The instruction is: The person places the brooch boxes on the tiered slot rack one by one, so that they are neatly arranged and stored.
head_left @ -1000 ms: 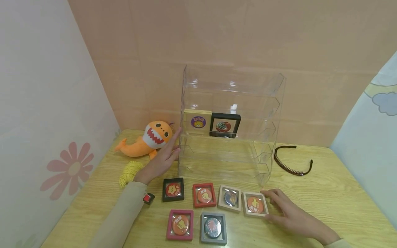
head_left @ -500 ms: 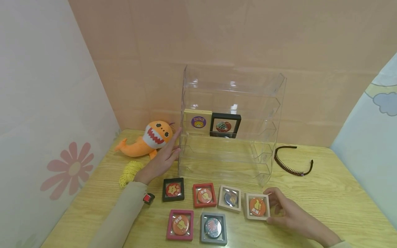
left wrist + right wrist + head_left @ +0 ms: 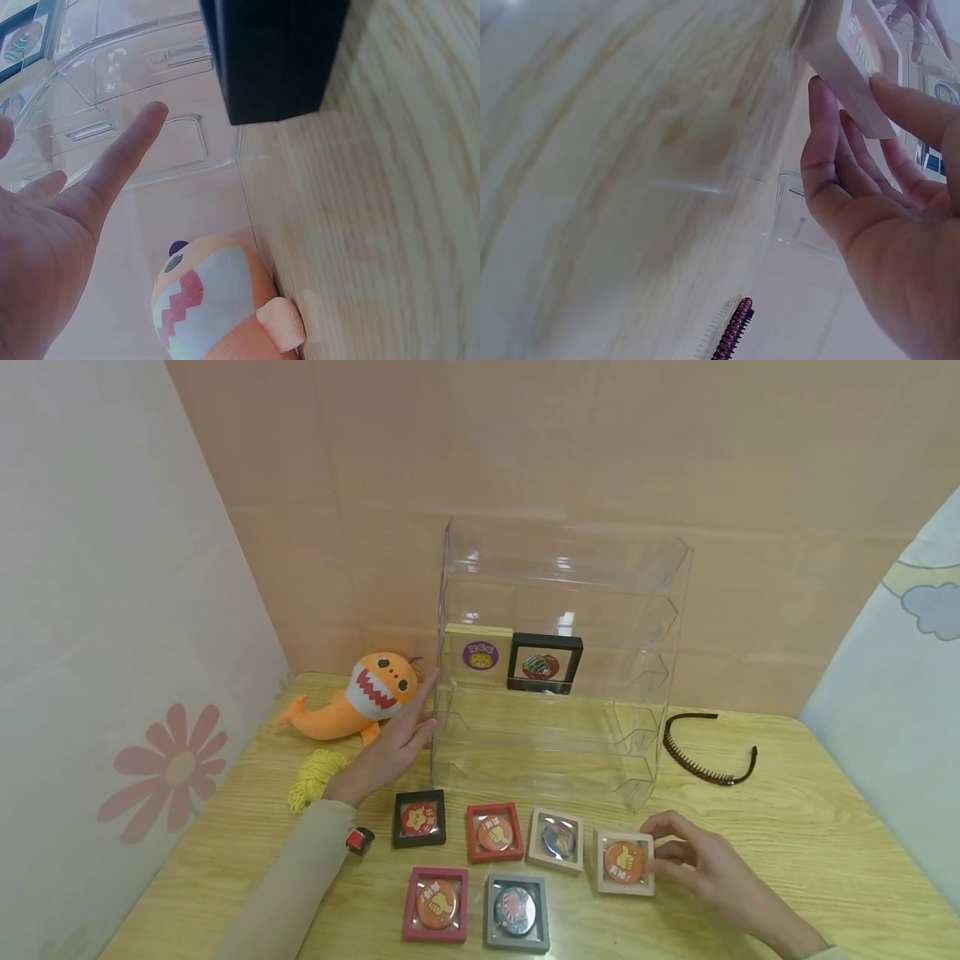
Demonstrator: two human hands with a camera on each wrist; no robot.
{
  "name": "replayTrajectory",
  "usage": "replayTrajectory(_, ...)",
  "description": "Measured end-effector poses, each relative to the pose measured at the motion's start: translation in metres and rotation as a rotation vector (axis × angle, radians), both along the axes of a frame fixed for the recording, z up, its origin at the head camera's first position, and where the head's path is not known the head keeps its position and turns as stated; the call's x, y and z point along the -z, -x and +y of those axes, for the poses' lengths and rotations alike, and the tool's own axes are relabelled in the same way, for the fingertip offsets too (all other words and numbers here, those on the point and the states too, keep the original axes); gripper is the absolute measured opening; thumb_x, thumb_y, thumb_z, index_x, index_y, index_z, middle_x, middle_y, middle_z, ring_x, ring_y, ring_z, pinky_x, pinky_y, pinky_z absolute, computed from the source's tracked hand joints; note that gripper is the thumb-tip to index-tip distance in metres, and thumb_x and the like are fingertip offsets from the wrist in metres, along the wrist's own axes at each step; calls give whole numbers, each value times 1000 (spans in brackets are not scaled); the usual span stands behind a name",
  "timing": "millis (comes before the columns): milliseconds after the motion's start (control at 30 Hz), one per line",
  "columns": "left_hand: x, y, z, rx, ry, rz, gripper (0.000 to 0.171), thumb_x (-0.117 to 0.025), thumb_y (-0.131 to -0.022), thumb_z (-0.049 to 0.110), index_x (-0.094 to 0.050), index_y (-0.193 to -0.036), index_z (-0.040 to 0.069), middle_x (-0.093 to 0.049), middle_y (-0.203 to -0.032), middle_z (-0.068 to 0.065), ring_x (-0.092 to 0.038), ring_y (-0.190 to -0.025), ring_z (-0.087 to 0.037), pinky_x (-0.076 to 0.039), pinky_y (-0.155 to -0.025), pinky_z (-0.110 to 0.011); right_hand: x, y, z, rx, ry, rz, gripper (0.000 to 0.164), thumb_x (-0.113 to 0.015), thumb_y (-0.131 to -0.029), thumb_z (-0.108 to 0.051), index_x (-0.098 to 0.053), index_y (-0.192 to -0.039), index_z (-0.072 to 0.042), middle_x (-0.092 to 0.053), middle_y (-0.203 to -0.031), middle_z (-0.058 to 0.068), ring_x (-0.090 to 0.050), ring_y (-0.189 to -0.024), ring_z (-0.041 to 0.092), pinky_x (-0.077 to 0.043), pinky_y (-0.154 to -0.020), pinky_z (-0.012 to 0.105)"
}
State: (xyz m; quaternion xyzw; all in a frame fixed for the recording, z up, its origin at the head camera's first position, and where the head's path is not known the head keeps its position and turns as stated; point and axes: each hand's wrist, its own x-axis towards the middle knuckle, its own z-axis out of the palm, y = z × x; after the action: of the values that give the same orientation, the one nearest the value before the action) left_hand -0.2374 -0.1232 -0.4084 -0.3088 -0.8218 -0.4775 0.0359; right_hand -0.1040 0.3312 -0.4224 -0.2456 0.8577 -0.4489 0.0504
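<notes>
While the clear rack [image 3: 551,745] is touched by the straight-fingered left hand [image 3: 386,756], a beige framed badge [image 3: 625,863] is pinched by the right hand [image 3: 697,864], right of other framed badges [image 3: 495,832] on the table [image 3: 817,827] (head view) | left wrist: fingers are held spread, orange plush toy [image 3: 214,304] seen nearby | right wrist: beige framed badge is gripped between thumb and fingers, headband [image 3: 733,330] seen lower down

Pale beige square frame [image 3: 625,889] around an orange-red button badge [image 3: 624,863] bearing a yellow thumbs-up [image 3: 629,859]. Also a red frame [image 3: 491,808], a magenta frame [image 3: 410,906], a grey frame [image 3: 517,880], and a black frame [image 3: 398,822] with a red badge [image 3: 418,818] and yellow star [image 3: 417,820]. Orange-and-white plush shark [image 3: 347,712] with red zigzag mouth [image 3: 375,689]. Yellow yarn [image 3: 317,779]. Yellowish wood-grain table [image 3: 810,827]. White wall [image 3: 90,568] with pink flower [image 3: 178,767].
</notes>
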Motion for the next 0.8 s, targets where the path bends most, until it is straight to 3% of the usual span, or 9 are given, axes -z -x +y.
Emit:
replayTrajectory(200, -1, -2, 0, 4, -5, -16, 66, -38, -112, 23, 1, -163, 38, -1, -168, 6, -43, -138, -38, -53, -97, -48, -6, -3, -5, 84, -35, 69, 38, -75, -88, 4, -61, -118, -14, -67, -108, 2, -71, -89, 6, -59, -64, 28)
replayTrajectory(467, -4, -4, 1, 7, -15, -34, 67, -39, -112, 21, 1, -163, 35, 0, -169, 5, -42, -138, -39, -53, -97, -51, -11, -5, -10, 170, -66, 201, 38, -79, -86, -1, -62, -116, -17, -71, -104, 0, -71, -85, 10, -55, -62, 25)
replayTrajectory(800, -2, -2, -1, 5, 8, -1, 67, -37, -112, 23, 3, -162, 40, 0, -168, 8, -43, -138, -37, -52, -99, -48, -16, -1, -23, 260, -19, 350, 48, -81, -78, 11, -65, -117, -13, -71, -107, 0, -70, -91, 6, -54, -73, 15)
